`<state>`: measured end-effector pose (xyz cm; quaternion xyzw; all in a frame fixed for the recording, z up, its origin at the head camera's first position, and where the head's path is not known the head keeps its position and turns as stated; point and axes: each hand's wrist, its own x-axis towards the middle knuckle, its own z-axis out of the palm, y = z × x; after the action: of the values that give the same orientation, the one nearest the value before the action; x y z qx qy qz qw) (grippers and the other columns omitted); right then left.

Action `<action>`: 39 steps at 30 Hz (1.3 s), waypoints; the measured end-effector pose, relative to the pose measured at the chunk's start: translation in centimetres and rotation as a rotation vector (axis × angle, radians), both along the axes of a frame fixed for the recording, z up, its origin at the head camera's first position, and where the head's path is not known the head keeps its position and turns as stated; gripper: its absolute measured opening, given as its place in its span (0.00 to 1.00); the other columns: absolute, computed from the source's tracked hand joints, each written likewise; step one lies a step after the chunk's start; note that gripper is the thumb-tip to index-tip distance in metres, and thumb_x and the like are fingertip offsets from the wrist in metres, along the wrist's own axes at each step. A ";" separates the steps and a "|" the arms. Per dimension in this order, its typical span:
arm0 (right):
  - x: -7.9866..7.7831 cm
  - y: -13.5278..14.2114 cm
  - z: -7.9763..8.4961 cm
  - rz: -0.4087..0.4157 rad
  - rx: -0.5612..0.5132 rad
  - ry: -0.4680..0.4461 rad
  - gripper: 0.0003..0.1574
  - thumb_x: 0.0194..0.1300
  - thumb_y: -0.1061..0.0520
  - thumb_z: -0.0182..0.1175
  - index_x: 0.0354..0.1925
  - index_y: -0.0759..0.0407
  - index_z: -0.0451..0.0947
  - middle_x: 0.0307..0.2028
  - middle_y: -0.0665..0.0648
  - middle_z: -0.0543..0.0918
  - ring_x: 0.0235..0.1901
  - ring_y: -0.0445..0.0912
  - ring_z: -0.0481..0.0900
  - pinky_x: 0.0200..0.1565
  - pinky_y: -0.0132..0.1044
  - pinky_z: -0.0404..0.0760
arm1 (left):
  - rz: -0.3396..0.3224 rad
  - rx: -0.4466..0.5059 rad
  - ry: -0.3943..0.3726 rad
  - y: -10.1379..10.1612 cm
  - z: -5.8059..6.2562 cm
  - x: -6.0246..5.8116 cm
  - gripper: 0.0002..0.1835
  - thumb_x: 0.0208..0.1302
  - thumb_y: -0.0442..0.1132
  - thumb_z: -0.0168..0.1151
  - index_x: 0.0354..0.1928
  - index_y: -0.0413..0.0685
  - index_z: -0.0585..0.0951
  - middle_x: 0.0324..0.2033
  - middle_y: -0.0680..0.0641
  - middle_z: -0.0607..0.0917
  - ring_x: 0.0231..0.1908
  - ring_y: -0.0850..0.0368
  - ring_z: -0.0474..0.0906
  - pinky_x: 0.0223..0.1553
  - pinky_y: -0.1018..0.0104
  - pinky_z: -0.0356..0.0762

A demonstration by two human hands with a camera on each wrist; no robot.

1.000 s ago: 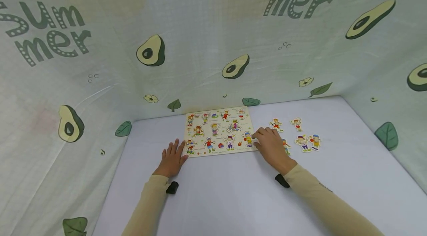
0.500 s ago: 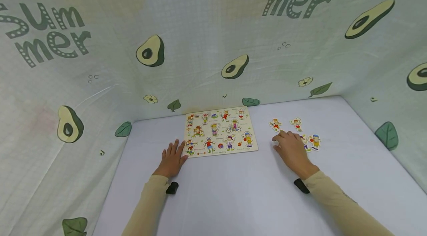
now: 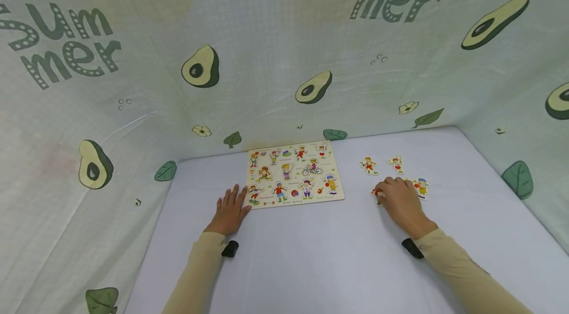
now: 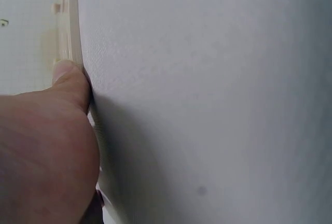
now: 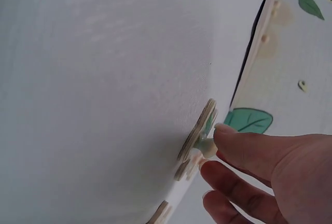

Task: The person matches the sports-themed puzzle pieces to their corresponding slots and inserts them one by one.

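Note:
My left hand (image 3: 228,213) lies flat with fingers spread at the near left corner of a wooden picture puzzle board (image 3: 317,196). In the left wrist view its thumb (image 4: 70,81) presses on the board's edge. Printed on the board are colourful figures of children playing sports. To the right of it my right hand (image 3: 402,204) reaches down with curled fingers over a figure-shaped puzzle piece (image 3: 378,199), mostly hidden beneath the fingertips. The right wrist view shows thumb and forefinger around the small knob (image 5: 207,148) on that piece, which is on the table.
Further back lie a football-player piece (image 3: 368,166) and a tennis-player piece (image 3: 396,164). A piece with a blue cap (image 3: 421,187) sits just right of my right hand. The white table (image 3: 302,255) meets a cloth backdrop (image 3: 258,106) printed with avocados.
My right hand has moved from the board's right edge across to the loose pieces, then slightly further right, to the piece nearest the board. The left hand keeps its place.

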<state>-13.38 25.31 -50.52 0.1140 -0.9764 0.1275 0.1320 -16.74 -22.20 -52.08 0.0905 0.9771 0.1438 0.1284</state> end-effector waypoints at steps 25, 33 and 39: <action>-0.9 -0.5 0.6 0.005 0.107 -0.108 0.10 0.60 0.66 0.76 0.39 0.63 0.86 0.33 0.59 0.86 0.39 0.59 0.83 0.49 0.59 0.78 | 0.001 0.013 0.013 -0.1 -0.1 0.0 0.35 0.85 0.48 0.49 0.83 0.40 0.55 0.83 0.30 0.47 0.81 0.26 0.40 0.78 0.27 0.38; -0.8 -1.7 1.3 0.029 0.115 -0.044 0.11 0.59 0.64 0.77 0.38 0.60 0.85 0.34 0.57 0.85 0.39 0.57 0.82 0.49 0.57 0.79 | 0.003 -0.010 0.002 -0.3 -0.7 -0.2 0.36 0.85 0.50 0.48 0.84 0.42 0.53 0.83 0.31 0.45 0.82 0.27 0.38 0.78 0.28 0.37; -0.9 -3.2 1.7 0.063 0.106 0.005 0.11 0.59 0.64 0.77 0.39 0.60 0.86 0.34 0.56 0.86 0.40 0.57 0.83 0.50 0.56 0.80 | -0.006 0.027 0.024 -0.4 -0.8 0.1 0.36 0.85 0.53 0.46 0.84 0.42 0.53 0.83 0.31 0.46 0.81 0.27 0.38 0.78 0.28 0.36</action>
<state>-14.29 22.15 -48.78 0.1521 -0.9773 0.0794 0.1243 -16.68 -22.55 -52.86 0.0970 0.9762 0.1556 0.1157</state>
